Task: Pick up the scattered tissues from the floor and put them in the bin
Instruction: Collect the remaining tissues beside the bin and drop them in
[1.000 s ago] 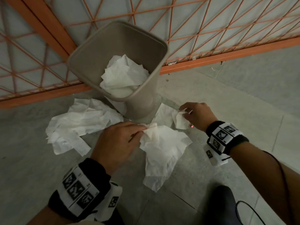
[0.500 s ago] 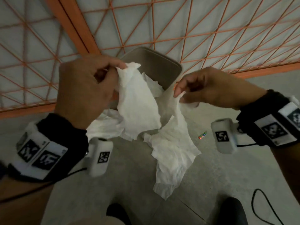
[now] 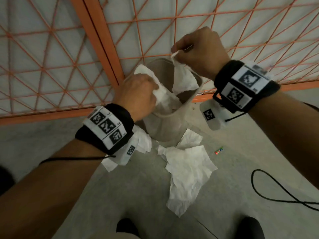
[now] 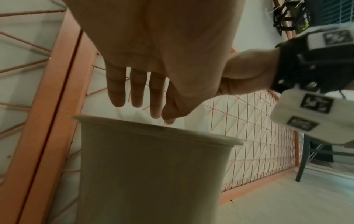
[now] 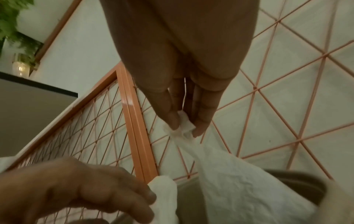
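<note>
Tissues of crumpled white paper lay on the grey tiled floor near the beige plastic bin, against the orange wire-grid panel. Right hand pinched one tissue above the bin; left hand gripped another at its rim.

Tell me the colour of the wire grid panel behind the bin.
Orange wire grid panel; clearest in the head view.

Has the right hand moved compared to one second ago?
Yes. The right hand went up from the floor; it now holds a tissue above the bin.
</note>
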Tool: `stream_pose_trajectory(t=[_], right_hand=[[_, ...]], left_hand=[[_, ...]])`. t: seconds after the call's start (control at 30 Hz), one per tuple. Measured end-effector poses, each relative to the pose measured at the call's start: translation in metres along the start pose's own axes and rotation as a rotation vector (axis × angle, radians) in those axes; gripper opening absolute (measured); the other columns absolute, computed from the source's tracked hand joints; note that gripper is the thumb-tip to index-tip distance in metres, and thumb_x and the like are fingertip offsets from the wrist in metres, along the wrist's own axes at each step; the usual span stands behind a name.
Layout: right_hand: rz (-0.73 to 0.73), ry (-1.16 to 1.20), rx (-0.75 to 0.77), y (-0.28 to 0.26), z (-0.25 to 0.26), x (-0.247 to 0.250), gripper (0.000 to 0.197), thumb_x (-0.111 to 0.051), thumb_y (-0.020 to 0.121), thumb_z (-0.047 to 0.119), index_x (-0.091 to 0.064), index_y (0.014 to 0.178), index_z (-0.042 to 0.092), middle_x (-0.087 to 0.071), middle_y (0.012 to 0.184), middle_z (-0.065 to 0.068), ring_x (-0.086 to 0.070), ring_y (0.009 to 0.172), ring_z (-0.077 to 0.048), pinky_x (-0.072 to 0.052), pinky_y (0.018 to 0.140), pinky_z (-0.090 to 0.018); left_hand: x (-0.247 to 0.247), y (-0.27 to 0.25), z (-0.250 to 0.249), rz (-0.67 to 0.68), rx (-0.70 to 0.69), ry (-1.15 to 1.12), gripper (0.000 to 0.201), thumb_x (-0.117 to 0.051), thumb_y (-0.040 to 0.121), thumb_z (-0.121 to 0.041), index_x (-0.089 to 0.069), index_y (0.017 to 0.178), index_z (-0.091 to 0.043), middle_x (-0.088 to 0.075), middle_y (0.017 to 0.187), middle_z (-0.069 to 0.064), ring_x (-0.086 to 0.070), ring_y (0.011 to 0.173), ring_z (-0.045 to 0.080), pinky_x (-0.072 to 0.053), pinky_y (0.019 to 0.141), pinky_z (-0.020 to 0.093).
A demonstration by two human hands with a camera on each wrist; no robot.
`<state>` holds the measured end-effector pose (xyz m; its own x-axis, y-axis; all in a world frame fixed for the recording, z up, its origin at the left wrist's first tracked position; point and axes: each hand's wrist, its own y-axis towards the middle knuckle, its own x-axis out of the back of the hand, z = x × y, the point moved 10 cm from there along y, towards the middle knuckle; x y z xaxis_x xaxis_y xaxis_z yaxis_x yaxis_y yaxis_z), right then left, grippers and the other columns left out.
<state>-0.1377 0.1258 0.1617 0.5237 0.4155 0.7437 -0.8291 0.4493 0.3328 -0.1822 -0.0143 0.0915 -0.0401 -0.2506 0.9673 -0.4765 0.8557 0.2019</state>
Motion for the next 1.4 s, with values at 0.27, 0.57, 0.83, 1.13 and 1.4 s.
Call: stream_pose_trajectory(t=[0.27, 0.57, 0.83, 1.13, 1.4], right_hand=[[0.376, -0.038, 0.037, -0.025, -0.009, -0.063, 0.035, -0.06, 0.087, 0.024, -0.062, 0.121, 0.031, -0.064, 0.118, -0.002, -0.063, 0.098, -0.013, -0.049, 0.089, -0.029], [-0.131, 0.24, -0.183, -0.089, -0.113, -0.008, 0.024, -0.051, 0.087, 0.017, -0.068, 0.101, 0.026, -0.067, 0.1, 0.01, -0.063, 0.08, -0.008, -0.057, 0.071, -0.041], [0.462, 0.007, -0.431, -0.246, -0.198, -0.128, 0.032, -0.061, 0.086, 0.021, -0.061, 0.118, 0.025, -0.058, 0.114, -0.002, -0.06, 0.091, -0.017, -0.052, 0.083, -0.035], [0.573, -0.205, -0.369, -0.295, -0.234, -0.172, 0.035, -0.06, 0.085, 0.023, -0.061, 0.12, 0.027, -0.053, 0.123, -0.001, -0.048, 0.111, -0.027, -0.054, 0.078, -0.045], [0.47, -0.3, -0.179, -0.294, -0.227, -0.167, 0.013, -0.072, 0.074, 0.011, -0.069, 0.085, 0.018, -0.063, 0.09, -0.006, -0.061, 0.081, -0.032, -0.052, 0.047, -0.036]], left_hand=[[0.027, -0.061, -0.036, -0.231, -0.146, -0.297, 0.031, -0.052, 0.085, -0.004, -0.074, 0.103, -0.015, -0.07, 0.106, 0.0, -0.06, 0.103, 0.021, -0.047, 0.09, 0.031], [-0.148, -0.083, -0.087, 0.334, -0.05, -0.392, 0.031, -0.05, 0.091, -0.017, -0.065, 0.116, -0.027, -0.062, 0.116, -0.012, -0.053, 0.11, 0.011, -0.052, 0.088, 0.034], [-0.255, -0.077, -0.076, 0.78, 0.07, -0.156, 0.052, -0.051, 0.088, -0.012, -0.043, 0.136, -0.03, -0.042, 0.139, 0.0, -0.048, 0.125, 0.028, -0.045, 0.1, 0.041], [-0.184, -0.084, -0.05, 0.384, 0.183, -0.34, 0.023, -0.057, 0.092, -0.02, -0.071, 0.108, -0.027, -0.075, 0.104, -0.005, -0.068, 0.091, 0.017, -0.055, 0.082, 0.03], [-0.06, -0.09, -0.043, 0.108, 0.213, -0.624, 0.016, -0.064, 0.089, -0.018, -0.072, 0.099, -0.027, -0.072, 0.094, -0.017, -0.067, 0.085, 0.0, -0.051, 0.074, 0.008]])
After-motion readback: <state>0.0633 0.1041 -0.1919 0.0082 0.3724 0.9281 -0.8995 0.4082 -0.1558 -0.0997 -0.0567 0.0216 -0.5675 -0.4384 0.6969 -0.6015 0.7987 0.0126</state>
